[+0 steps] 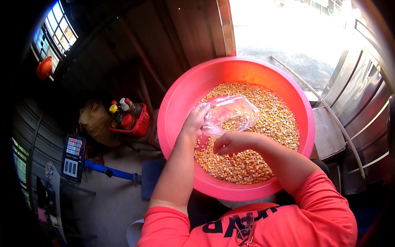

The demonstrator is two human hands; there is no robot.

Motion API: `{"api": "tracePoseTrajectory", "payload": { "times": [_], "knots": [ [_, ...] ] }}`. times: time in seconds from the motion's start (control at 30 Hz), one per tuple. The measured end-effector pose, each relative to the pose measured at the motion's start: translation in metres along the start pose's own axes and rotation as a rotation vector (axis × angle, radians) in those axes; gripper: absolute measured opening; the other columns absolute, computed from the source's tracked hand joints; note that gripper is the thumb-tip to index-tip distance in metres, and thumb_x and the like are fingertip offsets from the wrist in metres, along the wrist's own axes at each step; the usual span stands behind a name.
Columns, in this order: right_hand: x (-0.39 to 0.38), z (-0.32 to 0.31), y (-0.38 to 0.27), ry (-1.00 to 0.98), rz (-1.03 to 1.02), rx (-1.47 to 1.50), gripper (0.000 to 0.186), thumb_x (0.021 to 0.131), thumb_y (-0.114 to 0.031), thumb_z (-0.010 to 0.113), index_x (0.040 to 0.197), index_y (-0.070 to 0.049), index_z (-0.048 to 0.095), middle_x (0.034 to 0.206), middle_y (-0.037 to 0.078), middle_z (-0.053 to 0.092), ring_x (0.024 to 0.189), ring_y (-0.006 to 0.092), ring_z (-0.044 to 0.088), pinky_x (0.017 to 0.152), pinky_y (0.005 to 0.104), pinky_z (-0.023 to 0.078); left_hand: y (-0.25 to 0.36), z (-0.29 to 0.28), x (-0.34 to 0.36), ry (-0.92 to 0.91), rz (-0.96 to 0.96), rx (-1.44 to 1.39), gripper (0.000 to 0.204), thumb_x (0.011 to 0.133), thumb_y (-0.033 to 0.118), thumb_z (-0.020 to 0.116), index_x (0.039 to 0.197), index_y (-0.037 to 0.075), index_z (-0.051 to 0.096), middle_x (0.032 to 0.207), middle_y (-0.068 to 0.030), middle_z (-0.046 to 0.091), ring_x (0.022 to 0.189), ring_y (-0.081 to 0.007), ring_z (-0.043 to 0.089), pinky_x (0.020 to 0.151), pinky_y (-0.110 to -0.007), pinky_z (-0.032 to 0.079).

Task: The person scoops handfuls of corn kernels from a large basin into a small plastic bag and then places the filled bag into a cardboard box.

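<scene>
A large pink plastic tub [173, 115] holds yellow corn kernels [271, 119], with some pink bottom showing at the left. My left hand [197, 119] grips a clear plastic bag [234, 107] over the corn; some kernels show through or inside it. My right hand [230, 144] hangs over the kernels just below the bag, fingers loosely bent and apart, with nothing visible in them.
A red basket [140, 123] of bottles stands at left beside a tan sack [92, 123]. A scale display [73, 158] on a blue post rises from a blue platform [150, 181]. At right are a long stick [337, 123], cardboard [328, 133] and metal panels, beside a bright doorway.
</scene>
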State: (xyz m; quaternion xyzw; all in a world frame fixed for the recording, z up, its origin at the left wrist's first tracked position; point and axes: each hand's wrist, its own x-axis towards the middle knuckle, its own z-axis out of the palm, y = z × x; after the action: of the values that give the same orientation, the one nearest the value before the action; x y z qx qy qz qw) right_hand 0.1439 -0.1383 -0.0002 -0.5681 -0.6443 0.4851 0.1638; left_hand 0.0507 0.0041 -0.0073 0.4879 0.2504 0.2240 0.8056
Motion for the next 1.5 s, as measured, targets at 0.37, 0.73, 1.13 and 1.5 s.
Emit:
{"api": "tracePoseTrajectory", "payload": {
  "times": [0.37, 0.73, 1.13, 1.5],
  "knots": [
    [0.024, 0.023, 0.046, -0.134, 0.089, -0.685, 0.043, 0.062, -0.020, 0.066, 0.103, -0.011, 0.059, 0.088, 0.015, 0.060, 0.083, 0.0329, 0.059, 0.071, 0.0429, 0.048, 0.007, -0.009, 0.006, -0.071, 0.064, 0.026, 0.014, 0.090, 0.016, 0.048, 0.098, 0.007, 0.055, 0.080, -0.0043, 0.059, 0.067, -0.0118, 0.057, 0.058, -0.028, 0.050],
    [0.022, 0.007, 0.048, -0.267, 0.166, -0.240, 0.025, 0.072, -0.007, 0.055, 0.096, -0.011, 0.061, 0.071, 0.006, 0.059, 0.056, 0.0160, 0.055, 0.046, 0.0314, 0.045, 0.007, -0.011, -0.002, 0.027, 0.044, 0.023, 0.013, 0.089, 0.015, 0.050, 0.097, 0.006, 0.056, 0.079, -0.0038, 0.058, 0.065, -0.0128, 0.057, 0.057, -0.029, 0.050],
    [0.001, -0.033, 0.069, 0.680, -0.036, 1.115, 0.036, 0.079, -0.009, 0.062, 0.113, -0.005, 0.052, 0.094, 0.012, 0.058, 0.086, 0.0183, 0.057, 0.067, 0.0312, 0.049, -0.012, -0.017, 0.006, -0.078, 0.020, 0.201, 0.018, 0.090, 0.017, 0.050, 0.099, 0.003, 0.056, 0.085, -0.0078, 0.059, 0.074, -0.0159, 0.059, 0.062, -0.032, 0.053],
    [-0.005, -0.022, 0.039, 0.226, 0.097, -0.143, 0.022, 0.076, -0.020, 0.060, 0.095, -0.007, 0.061, 0.077, 0.009, 0.063, 0.065, 0.0176, 0.063, 0.057, 0.0312, 0.050, -0.005, -0.010, -0.001, -0.005, 0.036, 0.118, 0.015, 0.089, 0.016, 0.050, 0.097, 0.006, 0.058, 0.084, -0.0062, 0.059, 0.070, -0.0153, 0.059, 0.060, -0.032, 0.054]
  ]
}}
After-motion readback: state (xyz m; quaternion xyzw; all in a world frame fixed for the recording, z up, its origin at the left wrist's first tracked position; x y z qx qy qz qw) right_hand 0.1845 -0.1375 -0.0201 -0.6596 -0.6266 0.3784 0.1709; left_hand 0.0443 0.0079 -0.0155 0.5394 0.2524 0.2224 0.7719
